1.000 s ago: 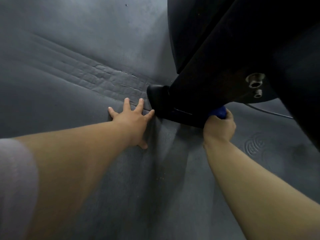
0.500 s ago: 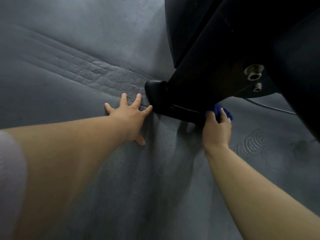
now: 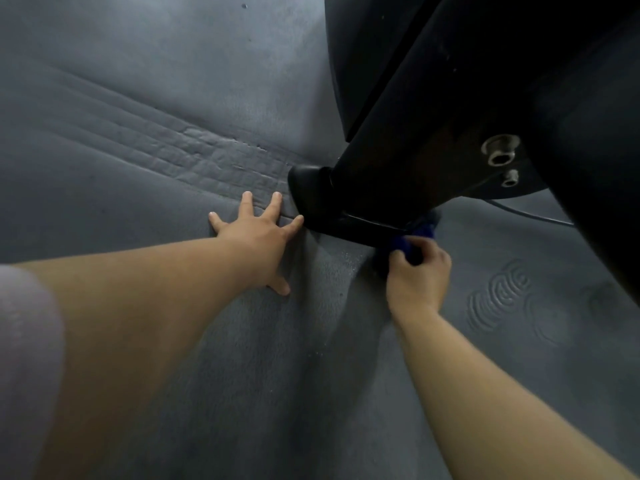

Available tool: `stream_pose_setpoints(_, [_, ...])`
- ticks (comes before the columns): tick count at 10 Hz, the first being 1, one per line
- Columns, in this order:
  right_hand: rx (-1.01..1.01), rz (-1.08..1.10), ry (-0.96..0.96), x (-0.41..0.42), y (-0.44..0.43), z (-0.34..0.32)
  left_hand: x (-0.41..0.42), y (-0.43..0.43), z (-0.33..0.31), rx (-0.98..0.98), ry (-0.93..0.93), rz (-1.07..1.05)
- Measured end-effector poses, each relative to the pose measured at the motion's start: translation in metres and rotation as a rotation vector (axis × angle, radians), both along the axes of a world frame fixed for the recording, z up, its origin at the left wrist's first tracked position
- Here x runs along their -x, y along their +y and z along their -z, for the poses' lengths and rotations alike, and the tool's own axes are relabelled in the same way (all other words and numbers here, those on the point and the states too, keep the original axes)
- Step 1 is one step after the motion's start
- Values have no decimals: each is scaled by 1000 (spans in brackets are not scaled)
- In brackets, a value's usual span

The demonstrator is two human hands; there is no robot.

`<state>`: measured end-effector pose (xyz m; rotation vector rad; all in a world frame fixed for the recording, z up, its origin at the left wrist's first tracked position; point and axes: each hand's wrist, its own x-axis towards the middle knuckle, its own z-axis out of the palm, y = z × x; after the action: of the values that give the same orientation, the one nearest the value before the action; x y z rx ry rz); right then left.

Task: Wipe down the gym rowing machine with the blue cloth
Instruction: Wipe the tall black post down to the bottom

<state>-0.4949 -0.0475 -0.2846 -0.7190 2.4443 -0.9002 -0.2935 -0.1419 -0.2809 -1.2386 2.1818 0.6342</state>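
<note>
Blue cloth (image 3: 408,245) is bunched up in the right hand (image 3: 417,277), fingers curled round it. It is pressed vs the underside edge of the rowing machine (image 3: 450,116), right where the black base bar meets the grey floor (image 3: 173,98).

Head view, the only one:
- Left hand (image 3: 258,237) lies flat on the floor w/ fingers spread and straight, holding nothing. Its fingertips are just beside the rounded end cap (image 3: 308,192) of the base bar. Looks like a brace for leaning in.
- The cloth sits between the right hand and the bar, partly hidden by the knuckles, w/ a bit poking out past them toward the machine. It is well apart from the left hand.
- Two metal bolts (image 3: 500,152) show on the slanted leg above the cloth. A thin cable (image 3: 530,215) runs along the floor behind.
- Swirl marks (image 3: 498,299) are pressed into the floor to the right of the right hand.

Progress, my guess: mid-task, on the lowest part of the frame. The dark surfaces show no wet/dry streaks, so I can't tell which bits are done. The leg w/ bolts and the big housing up top prob need a pass if not yet wiped, plus the end cap near the left hand. Seat, rail and handle aren't in shot.
</note>
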Motion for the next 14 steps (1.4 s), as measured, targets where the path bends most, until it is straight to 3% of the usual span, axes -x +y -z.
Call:
stream_pose_setpoints(1, [29,-19,32,0,4,0,-1,0,1,-6,10,-3])
stream_pose_setpoints(2, [169,178,36,35,-13,-11,-1,0,1,-5,8,-3])
stream_pose_setpoints(3, [96,82,-144,55,-36,-16,1,0,-1,-8,1,2])
stream_pose_setpoints(5, [54,23,-41,17,-4,-3,1,0,-1,-4,-5,1])
stream_pose_setpoints(6, [-29,-175,21,-4,14,-1,0,-1,0,-2,2,-3])
stream_pose_setpoints(7, [108,5,76,10,4,-7,0,-1,2,1,-2,-5])
stream_pose_setpoints(8, [130,263,-62,21,-16,-12,-1,-1,1,2,5,-8])
stream_pose_setpoints(9, [106,299,-185,-16,-26,0,-3,-1,2,18,25,-8])
stream_pose_setpoints(10, [93,171,-253,-68,-34,5,-4,0,4,30,21,-8])
stream_pose_setpoints(11, [124,243,-305,-84,-43,3,-4,0,3,26,31,-14])
stream_pose_setpoints(12, [247,330,-264,-63,-28,-2,-6,0,4,35,63,-27])
stream_pose_setpoints(14, [158,325,-380,-61,-28,-17,-6,-2,-4,-5,48,-24])
